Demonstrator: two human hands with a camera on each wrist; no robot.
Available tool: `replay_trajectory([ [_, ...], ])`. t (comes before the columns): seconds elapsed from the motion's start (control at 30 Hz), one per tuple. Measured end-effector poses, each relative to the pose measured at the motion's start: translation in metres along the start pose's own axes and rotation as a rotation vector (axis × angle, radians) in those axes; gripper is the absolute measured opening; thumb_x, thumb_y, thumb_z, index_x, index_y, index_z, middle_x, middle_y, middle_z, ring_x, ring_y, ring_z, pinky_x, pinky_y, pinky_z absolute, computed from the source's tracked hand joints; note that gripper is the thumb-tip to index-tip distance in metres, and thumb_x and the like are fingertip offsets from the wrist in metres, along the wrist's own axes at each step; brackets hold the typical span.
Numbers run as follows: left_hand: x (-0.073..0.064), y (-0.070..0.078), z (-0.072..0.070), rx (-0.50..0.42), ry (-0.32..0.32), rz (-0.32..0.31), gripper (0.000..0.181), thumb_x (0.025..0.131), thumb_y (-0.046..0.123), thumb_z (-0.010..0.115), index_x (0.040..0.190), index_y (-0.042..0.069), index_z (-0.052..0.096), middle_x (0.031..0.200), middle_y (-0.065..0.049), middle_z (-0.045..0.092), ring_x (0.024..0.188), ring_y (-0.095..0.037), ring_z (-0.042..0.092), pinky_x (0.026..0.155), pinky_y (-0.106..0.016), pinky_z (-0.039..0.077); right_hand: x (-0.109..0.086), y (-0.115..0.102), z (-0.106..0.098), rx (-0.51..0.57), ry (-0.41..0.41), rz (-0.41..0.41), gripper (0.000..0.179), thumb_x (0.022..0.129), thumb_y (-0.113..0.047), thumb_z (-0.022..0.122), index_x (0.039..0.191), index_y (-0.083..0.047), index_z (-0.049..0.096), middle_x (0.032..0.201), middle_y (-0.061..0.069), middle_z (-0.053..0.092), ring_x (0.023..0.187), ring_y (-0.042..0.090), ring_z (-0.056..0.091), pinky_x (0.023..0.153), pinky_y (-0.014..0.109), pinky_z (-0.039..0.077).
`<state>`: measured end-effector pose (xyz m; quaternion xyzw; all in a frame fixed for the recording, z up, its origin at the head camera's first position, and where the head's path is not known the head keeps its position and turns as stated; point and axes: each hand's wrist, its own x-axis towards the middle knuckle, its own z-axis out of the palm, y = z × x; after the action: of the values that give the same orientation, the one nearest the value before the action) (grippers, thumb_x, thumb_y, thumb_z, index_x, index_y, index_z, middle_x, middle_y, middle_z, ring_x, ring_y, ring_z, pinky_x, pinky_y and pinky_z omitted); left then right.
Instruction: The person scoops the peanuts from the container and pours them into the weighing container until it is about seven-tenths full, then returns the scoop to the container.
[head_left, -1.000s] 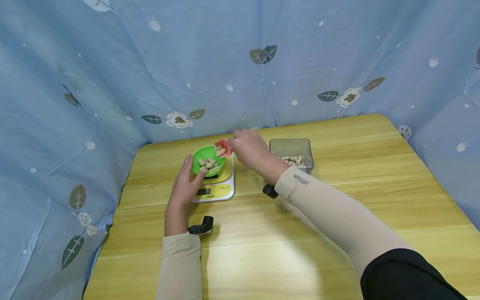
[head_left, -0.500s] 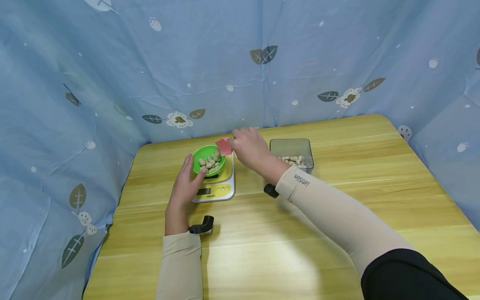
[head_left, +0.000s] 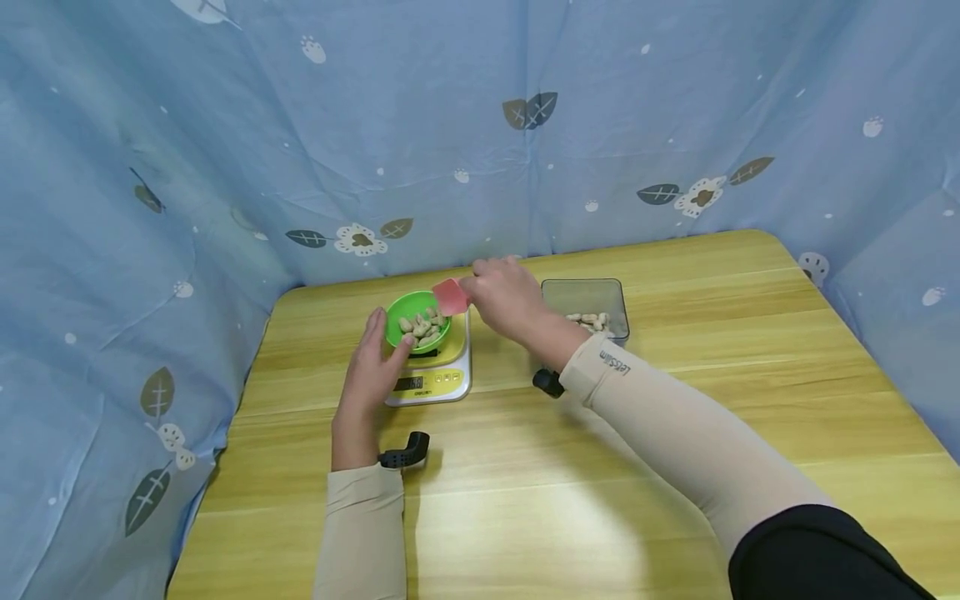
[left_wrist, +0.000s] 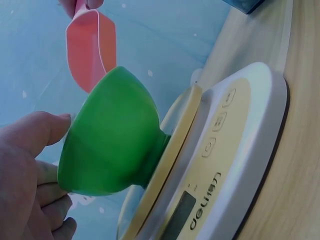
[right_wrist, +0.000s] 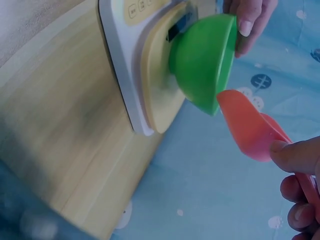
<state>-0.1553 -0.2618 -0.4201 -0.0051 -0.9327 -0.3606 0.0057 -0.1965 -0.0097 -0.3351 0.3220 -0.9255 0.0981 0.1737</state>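
A small green bowl (head_left: 397,310) with several unshelled peanuts (head_left: 423,327) in it stands on a yellow and white kitchen scale (head_left: 450,385). My left hand (head_left: 367,371) holds the bowl from its left side, thumb and fingers spread round the rim. My right hand (head_left: 504,293) grips a pink scoop (head_left: 452,297) by its handle. In the left wrist view the scoop (left_wrist: 87,47) shows no peanuts in its hollow. Its lip hangs tilted down at the rim of the bowl (right_wrist: 202,60) in the right wrist view.
To the right of the scale, a grey see-through box (head_left: 585,296) holds more peanuts, partly hidden by my right forearm. The wooden table (head_left: 750,350) ends at a blue patterned cloth (head_left: 450,125) at the back.
My right hand has tipped the scoop, and the peanuts in it have dropped into the bowl. The hand has since shifted slightly right. My left hand stays at the bowl.
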Motion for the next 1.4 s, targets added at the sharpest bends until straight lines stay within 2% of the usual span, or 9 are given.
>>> replay_trajectory([
  [0.13, 0.000, 0.010, 0.001, -0.003, 0.032, 0.043, 0.078, 0.100, 0.042, 0.053, 0.159, 0.011, 0.012, 0.167, 0.002, 0.004, 0.153, -0.026, 0.008, 0.122, -0.052, 0.015, -0.010, 0.013, -0.009, 0.062, 0.025, 0.043, 0.015, 0.094, -0.022, 0.067, 0.104, -0.019, 0.078, 0.076, 0.002, 0.062, 0.066, 0.019, 0.052, 0.065, 0.036, 0.041],
  [0.27, -0.001, 0.026, 0.006, 0.000, 0.038, 0.113, 0.078, 0.100, 0.041, 0.053, 0.159, 0.011, 0.012, 0.166, 0.002, 0.003, 0.153, -0.026, 0.009, 0.122, -0.052, 0.016, -0.025, 0.029, -0.026, 0.090, 0.008, 0.095, 0.021, 0.093, -0.023, 0.069, 0.113, -0.019, 0.076, 0.082, 0.003, 0.064, 0.074, 0.021, 0.057, 0.070, 0.041, 0.042],
  [0.5, -0.005, 0.054, 0.021, 0.023, 0.005, 0.210, 0.078, 0.099, 0.055, 0.045, 0.160, 0.019, 0.011, 0.166, 0.006, 0.004, 0.152, -0.024, 0.011, 0.121, -0.053, 0.021, -0.059, 0.061, -0.055, 0.120, 0.043, 0.139, 0.030, 0.091, -0.022, 0.072, 0.120, -0.017, 0.073, 0.083, 0.002, 0.063, 0.071, 0.020, 0.053, 0.068, 0.038, 0.034],
  [0.73, -0.005, 0.078, 0.042, -0.023, -0.033, 0.339, 0.075, 0.100, 0.052, 0.047, 0.159, 0.018, 0.015, 0.166, 0.007, 0.007, 0.153, -0.017, 0.009, 0.122, -0.050, 0.020, -0.099, 0.093, -0.077, 0.093, 0.120, 0.167, 0.029, 0.085, -0.013, 0.078, 0.114, -0.014, 0.075, 0.080, 0.004, 0.063, 0.066, 0.020, 0.050, 0.065, 0.037, 0.029],
  [0.9, -0.006, 0.099, 0.060, -0.036, -0.088, 0.383, 0.074, 0.100, 0.056, 0.042, 0.159, 0.021, 0.014, 0.166, 0.009, 0.007, 0.153, -0.015, 0.009, 0.122, -0.047, 0.021, -0.120, 0.107, -0.086, 0.071, 0.084, 0.181, 0.027, 0.083, -0.009, 0.078, 0.110, -0.011, 0.076, 0.077, 0.005, 0.061, 0.065, 0.019, 0.048, 0.064, 0.038, 0.032],
  [1.03, -0.007, 0.114, 0.076, -0.032, -0.131, 0.422, 0.070, 0.102, 0.056, 0.038, 0.159, 0.022, 0.015, 0.165, 0.012, 0.007, 0.152, -0.011, 0.008, 0.122, -0.044, 0.021, -0.123, 0.111, -0.083, 0.046, 0.068, 0.095, 0.019, 0.082, -0.007, 0.078, 0.100, -0.010, 0.079, 0.070, 0.004, 0.060, 0.058, 0.017, 0.048, 0.057, 0.034, 0.036],
  [1.13, -0.008, 0.124, 0.088, -0.023, -0.162, 0.451, 0.066, 0.104, 0.049, 0.038, 0.159, 0.020, 0.017, 0.165, 0.012, 0.007, 0.152, -0.010, 0.007, 0.122, -0.042, 0.020, -0.121, 0.109, -0.077, 0.012, 0.045, 0.021, 0.013, 0.082, -0.003, 0.076, 0.091, -0.011, 0.080, 0.065, 0.003, 0.057, 0.053, 0.015, 0.045, 0.051, 0.030, 0.031],
  [1.27, -0.009, 0.134, 0.102, 0.002, -0.184, 0.483, 0.061, 0.106, 0.039, 0.039, 0.159, 0.015, 0.020, 0.165, 0.011, 0.008, 0.152, -0.012, 0.009, 0.122, -0.040, 0.020, -0.118, 0.102, -0.070, -0.027, -0.034, -0.003, 0.015, 0.079, 0.003, 0.072, 0.078, -0.012, 0.075, 0.062, 0.002, 0.053, 0.053, 0.016, 0.041, 0.053, 0.031, 0.023],
  [1.4, -0.009, 0.141, 0.110, 0.031, -0.175, 0.502, 0.058, 0.106, 0.034, 0.040, 0.158, 0.014, 0.022, 0.165, 0.009, 0.009, 0.152, -0.012, 0.011, 0.122, -0.038, 0.020, -0.116, 0.098, -0.062, -0.088, -0.122, 0.016, 0.015, 0.076, 0.003, 0.075, 0.075, -0.013, 0.074, 0.064, 0.002, 0.056, 0.055, 0.017, 0.046, 0.053, 0.033, 0.030],
])
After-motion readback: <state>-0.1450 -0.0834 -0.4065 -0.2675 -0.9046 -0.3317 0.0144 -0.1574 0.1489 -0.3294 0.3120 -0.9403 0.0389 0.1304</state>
